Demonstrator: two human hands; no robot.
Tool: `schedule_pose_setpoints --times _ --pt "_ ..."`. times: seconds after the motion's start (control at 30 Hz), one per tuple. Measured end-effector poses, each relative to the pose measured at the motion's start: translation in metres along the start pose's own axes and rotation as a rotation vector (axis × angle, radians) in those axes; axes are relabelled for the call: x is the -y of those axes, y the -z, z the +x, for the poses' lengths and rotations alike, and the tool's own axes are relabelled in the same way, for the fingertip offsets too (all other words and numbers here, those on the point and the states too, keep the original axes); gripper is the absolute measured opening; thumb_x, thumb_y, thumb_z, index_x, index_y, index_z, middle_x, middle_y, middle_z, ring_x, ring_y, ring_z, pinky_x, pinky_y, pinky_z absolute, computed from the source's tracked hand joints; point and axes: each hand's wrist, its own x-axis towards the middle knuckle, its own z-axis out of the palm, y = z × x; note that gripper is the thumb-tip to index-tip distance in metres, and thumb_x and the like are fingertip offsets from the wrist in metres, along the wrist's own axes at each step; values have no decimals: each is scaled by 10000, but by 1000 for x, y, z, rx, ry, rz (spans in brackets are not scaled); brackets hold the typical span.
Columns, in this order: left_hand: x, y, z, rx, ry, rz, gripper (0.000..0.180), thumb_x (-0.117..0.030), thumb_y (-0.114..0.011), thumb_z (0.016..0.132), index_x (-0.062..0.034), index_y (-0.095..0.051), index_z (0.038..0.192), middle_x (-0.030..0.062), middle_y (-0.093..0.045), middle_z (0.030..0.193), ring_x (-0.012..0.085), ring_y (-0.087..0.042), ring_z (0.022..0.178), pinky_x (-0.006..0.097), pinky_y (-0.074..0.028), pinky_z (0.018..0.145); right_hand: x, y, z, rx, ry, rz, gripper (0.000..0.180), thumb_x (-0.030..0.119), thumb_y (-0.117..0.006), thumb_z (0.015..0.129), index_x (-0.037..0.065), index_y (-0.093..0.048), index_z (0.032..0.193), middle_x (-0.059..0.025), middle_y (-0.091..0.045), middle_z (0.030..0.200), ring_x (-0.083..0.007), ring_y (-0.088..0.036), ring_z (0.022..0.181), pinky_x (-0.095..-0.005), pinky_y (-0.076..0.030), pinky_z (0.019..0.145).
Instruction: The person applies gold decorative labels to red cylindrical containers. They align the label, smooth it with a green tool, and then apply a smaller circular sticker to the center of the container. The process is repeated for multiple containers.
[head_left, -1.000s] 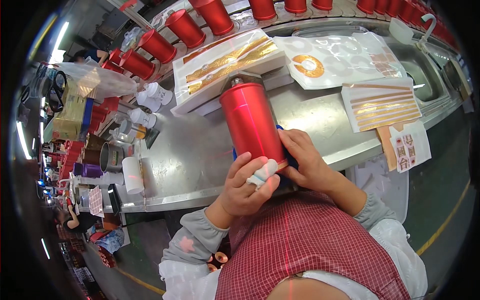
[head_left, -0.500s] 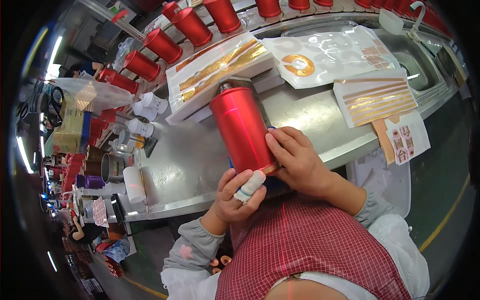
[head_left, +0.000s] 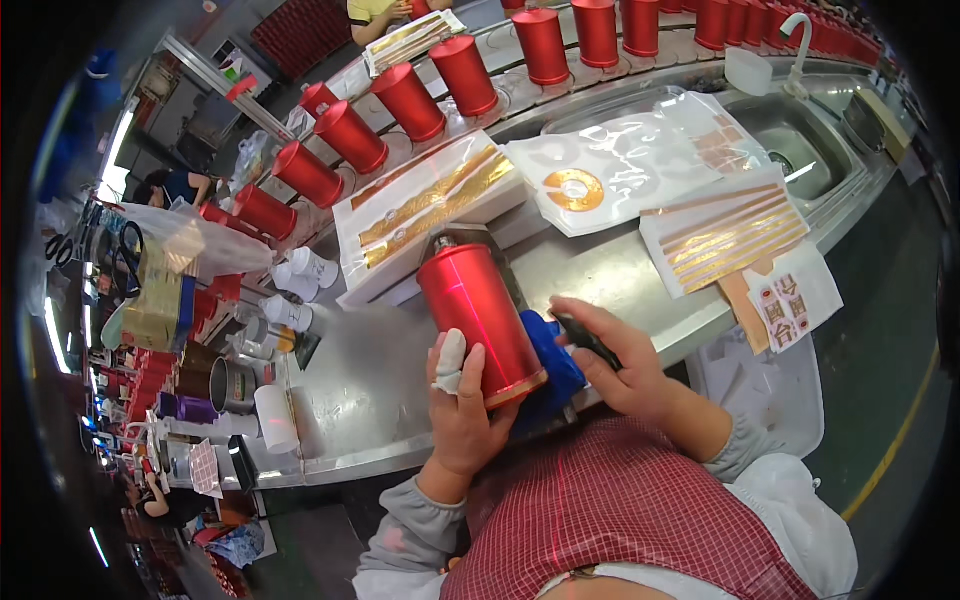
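A glossy red metal cylinder (head_left: 478, 315) lies tilted in front of me, its far end against a dark metal holder (head_left: 505, 265). A thin red light line runs along it. My left hand (head_left: 465, 430) grips its near left side, with a white wrapping on one finger. My right hand (head_left: 640, 375) is closed round a slim black tool (head_left: 592, 342), just right of the cylinder and apart from it. The tool's exact kind is not clear. Bunched blue cloth (head_left: 560, 372) sits beside and partly under the cylinder.
Gold-striped sheets lie on a white box (head_left: 350, 285) behind the cylinder. More sticker sheets (head_left: 650, 160) spread to the right, near a sink (head_left: 835, 150). Red cylinders (head_left: 410, 103) line the conveyor beyond. White cups (head_left: 290, 312) and a paper roll (head_left: 275, 420) stand left.
My right hand has left the cylinder and now shows a black tool. My left hand has shifted up along the cylinder's left side. The blue cloth shows more, and the view has shifted.
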Motion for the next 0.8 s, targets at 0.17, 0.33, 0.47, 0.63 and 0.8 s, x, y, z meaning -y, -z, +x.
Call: schedule_pose_setpoints --times 0.17,0.33,0.47,0.63,0.8 --pt "-2 -7 -7 -21 53 -35 754 -264 -742 832 47 -375 1413 343 -373 1431 501 -392 1319 507 -353 1075 8 -21 7 50 -55 -35 419 109 -608 918 7 -503 1310 -207 -623 1116 -309 -632 1022 -355 -495 870" --pt "-1 -19 -15 -136 119 -136 738 -308 -717 862 80 -386 1395 350 -399 1409 484 -441 1289 471 -384 1057 -1 -17 -2 -83 -203 -30 365 172 -610 920 19 -539 1244 -189 -659 1003 -329 -666 900 -371 -515 799" --pt "-3 -20 -23 -134 192 -182 723 -334 -655 914 101 -353 1407 329 -408 1418 426 -450 1310 417 -403 1049 -3 -18 4 -90 -326 -37 316 170 -643 907 18 -562 1172 -156 -669 951 -225 -667 852 -331 -517 761" --pt "-7 -18 -31 -101 392 -373 700 -370 -578 959 93 -332 1423 305 -438 1408 394 -492 1279 401 -419 1034 9 -29 10 -53 -237 31 311 186 -660 902 -1 -559 1129 -124 -666 891 -176 -649 825 -302 -513 748" --pt "-6 -11 -35 -47 352 -224 687 -268 -670 900 82 -361 1405 296 -508 1321 426 -504 1238 470 -393 1047 5 -26 5 -61 -358 71 313 186 -671 897 -12 -553 1108 -106 -664 894 -147 -631 803 -293 -513 732"
